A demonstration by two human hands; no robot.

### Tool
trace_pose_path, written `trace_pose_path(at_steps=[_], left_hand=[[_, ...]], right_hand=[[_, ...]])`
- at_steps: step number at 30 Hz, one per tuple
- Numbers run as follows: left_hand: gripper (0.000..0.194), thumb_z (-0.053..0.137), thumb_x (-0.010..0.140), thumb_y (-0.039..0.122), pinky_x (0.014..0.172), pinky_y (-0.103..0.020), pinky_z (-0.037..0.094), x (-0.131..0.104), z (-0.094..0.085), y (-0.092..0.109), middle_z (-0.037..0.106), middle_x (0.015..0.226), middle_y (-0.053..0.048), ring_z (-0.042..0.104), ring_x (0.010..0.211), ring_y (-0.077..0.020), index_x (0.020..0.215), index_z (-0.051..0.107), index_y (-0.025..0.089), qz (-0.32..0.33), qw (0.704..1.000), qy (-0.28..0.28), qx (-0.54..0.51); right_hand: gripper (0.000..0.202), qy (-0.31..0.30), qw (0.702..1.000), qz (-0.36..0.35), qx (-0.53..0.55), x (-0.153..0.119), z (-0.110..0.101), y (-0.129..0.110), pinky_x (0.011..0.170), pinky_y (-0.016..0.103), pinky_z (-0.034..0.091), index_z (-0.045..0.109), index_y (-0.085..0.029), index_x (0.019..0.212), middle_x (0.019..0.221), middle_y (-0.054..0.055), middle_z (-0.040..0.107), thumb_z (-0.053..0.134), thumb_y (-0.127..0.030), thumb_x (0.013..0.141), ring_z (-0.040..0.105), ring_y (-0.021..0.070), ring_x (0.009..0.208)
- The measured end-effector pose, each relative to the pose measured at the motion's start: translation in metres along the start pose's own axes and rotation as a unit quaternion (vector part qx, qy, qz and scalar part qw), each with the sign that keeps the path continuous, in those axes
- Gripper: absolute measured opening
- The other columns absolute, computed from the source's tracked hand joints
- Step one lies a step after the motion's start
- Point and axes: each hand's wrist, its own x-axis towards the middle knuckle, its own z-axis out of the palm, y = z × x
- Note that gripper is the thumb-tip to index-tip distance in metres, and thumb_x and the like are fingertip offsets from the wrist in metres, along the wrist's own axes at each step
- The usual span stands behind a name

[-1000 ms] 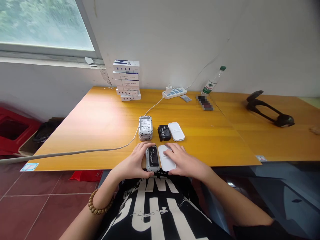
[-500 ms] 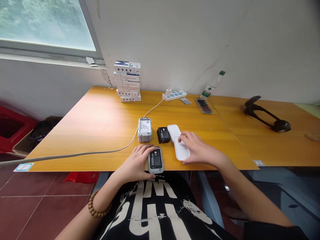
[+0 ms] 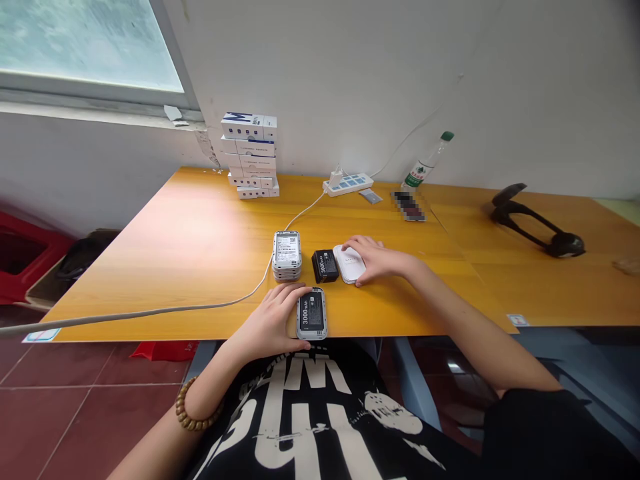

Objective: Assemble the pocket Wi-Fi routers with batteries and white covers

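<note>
My left hand [image 3: 275,320] grips a small white-framed device [image 3: 312,331] by its edges, thumb at the near end and fingers at the far end. A black battery marked 3000mAh [image 3: 313,310] sits inside that device, facing up. My right hand [image 3: 370,257] is closed around the edges of a white plastic cover [image 3: 350,265], which lies on a small pile of covers. Just left of the pile stands a stack of black batteries [image 3: 325,266]. Further left is a stack of similar devices [image 3: 287,253], labels facing up.
White boxes [image 3: 250,157] are stacked at the back left. A power strip [image 3: 349,185] with a plug, a bottle [image 3: 423,170] and a pixelated flat object [image 3: 409,206] lie along the back. A white cable [image 3: 200,307] crosses the table. A black stand-like object [image 3: 535,223] rests at right.
My right hand has moved away from me with a white cover, from the near side onto the pile of covers. My left hand keeps its grip on the device. The view has shifted slightly.
</note>
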Motion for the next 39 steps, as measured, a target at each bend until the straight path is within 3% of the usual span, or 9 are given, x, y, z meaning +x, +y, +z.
trace_pose_path(at_steps=[6, 10, 14, 17, 20, 23, 29, 35, 39], left_hand=[[0.103, 0.095, 0.071, 0.044, 0.120, -0.066, 0.043, 0.001, 0.001, -0.001, 0.054, 0.152, -0.014, 0.047, 0.145, -0.0433, 0.157, 0.039, 0.030, -0.003, 1.000, -0.005, 0.014], [0.107, 0.095, 0.069, 0.045, 0.119, -0.068, 0.042, 0.001, 0.005, -0.002, 0.055, 0.152, -0.013, 0.048, 0.144, -0.0438, 0.158, 0.038, 0.031, -0.010, 1.000, 0.004, 0.016], [0.112, 0.096, 0.066, 0.045, 0.117, -0.067, 0.044, 0.004, 0.011, 0.000, 0.054, 0.152, -0.013, 0.050, 0.141, -0.0439, 0.160, 0.036, 0.032, -0.021, 1.000, 0.018, 0.008], [0.115, 0.097, 0.065, 0.044, 0.116, -0.067, 0.045, 0.007, 0.018, 0.005, 0.054, 0.150, -0.014, 0.050, 0.140, -0.0439, 0.161, 0.034, 0.031, -0.020, 0.999, 0.028, 0.003], [0.116, 0.098, 0.066, 0.041, 0.116, -0.066, 0.045, 0.009, 0.023, 0.011, 0.054, 0.150, -0.014, 0.049, 0.141, -0.0434, 0.160, 0.032, 0.032, -0.013, 0.999, 0.033, 0.013], [0.116, 0.099, 0.066, 0.040, 0.117, -0.065, 0.045, 0.008, 0.025, 0.014, 0.054, 0.151, -0.014, 0.048, 0.142, -0.0426, 0.160, 0.032, 0.031, -0.001, 0.999, 0.031, 0.022], [0.111, 0.097, 0.069, 0.035, 0.118, -0.065, 0.045, 0.008, 0.025, 0.012, 0.054, 0.150, -0.014, 0.048, 0.143, -0.0415, 0.158, 0.032, 0.030, -0.006, 0.999, 0.045, 0.013], [0.114, 0.098, 0.066, 0.036, 0.118, -0.065, 0.046, 0.007, 0.025, 0.009, 0.053, 0.152, -0.013, 0.048, 0.144, -0.0413, 0.158, 0.032, 0.031, -0.005, 0.999, 0.031, -0.006], [0.113, 0.099, 0.066, 0.035, 0.117, -0.064, 0.048, 0.006, 0.024, 0.012, 0.054, 0.150, -0.013, 0.049, 0.143, -0.0400, 0.157, 0.033, 0.031, -0.005, 1.000, 0.031, -0.003]], right_hand=[[0.098, -0.012, 1.000, -0.003, 0.003, 0.003, 0.000, -0.001, 0.120, 0.061, 0.029, 0.044, -0.027, 0.155, 0.161, 0.017, 0.039, 0.085, -0.034, 0.066, 0.034, 0.0424, 0.151], [0.103, 0.016, 1.000, -0.003, 0.023, -0.006, -0.004, -0.007, 0.122, 0.065, 0.025, 0.043, -0.027, 0.156, 0.165, 0.018, 0.033, 0.090, -0.041, 0.066, 0.028, 0.0454, 0.155], [0.066, 0.104, 0.983, -0.080, 0.128, -0.031, 0.006, -0.043, 0.117, 0.055, 0.040, 0.058, -0.027, 0.139, 0.141, 0.013, 0.058, 0.083, -0.051, 0.082, 0.053, 0.0363, 0.136], [0.038, 0.073, 0.975, -0.152, 0.144, -0.045, 0.032, -0.082, 0.106, 0.048, 0.051, 0.065, -0.025, 0.124, 0.120, 0.009, 0.068, 0.073, -0.048, 0.095, 0.063, 0.0309, 0.116], [0.028, 0.111, 0.985, -0.120, 0.050, -0.048, 0.059, -0.107, 0.102, 0.053, 0.052, 0.067, -0.020, 0.118, 0.115, 0.013, 0.066, 0.071, -0.039, 0.099, 0.062, 0.0344, 0.112], [0.027, 0.141, 0.986, -0.082, 0.027, -0.044, 0.072, -0.113, 0.100, 0.053, 0.054, 0.064, -0.017, 0.118, 0.114, 0.015, 0.064, 0.070, -0.037, 0.100, 0.060, 0.0354, 0.113], [0.026, 0.087, 0.984, -0.075, 0.133, -0.046, 0.068, -0.114, 0.095, 0.046, 0.057, 0.062, -0.022, 0.098, 0.107, 0.008, 0.061, 0.080, -0.039, 0.091, 0.062, 0.0299, 0.108], [0.032, 0.151, 0.982, -0.046, 0.109, -0.047, 0.073, -0.122, 0.103, 0.051, 0.055, 0.062, -0.019, 0.116, 0.118, 0.012, 0.059, 0.077, -0.036, 0.094, 0.060, 0.0327, 0.117], [0.029, 0.151, 0.985, -0.040, 0.075, -0.043, 0.076, -0.122, 0.102, 0.053, 0.055, 0.062, -0.017, 0.117, 0.117, 0.013, 0.060, 0.073, -0.037, 0.098, 0.059, 0.0339, 0.117]])
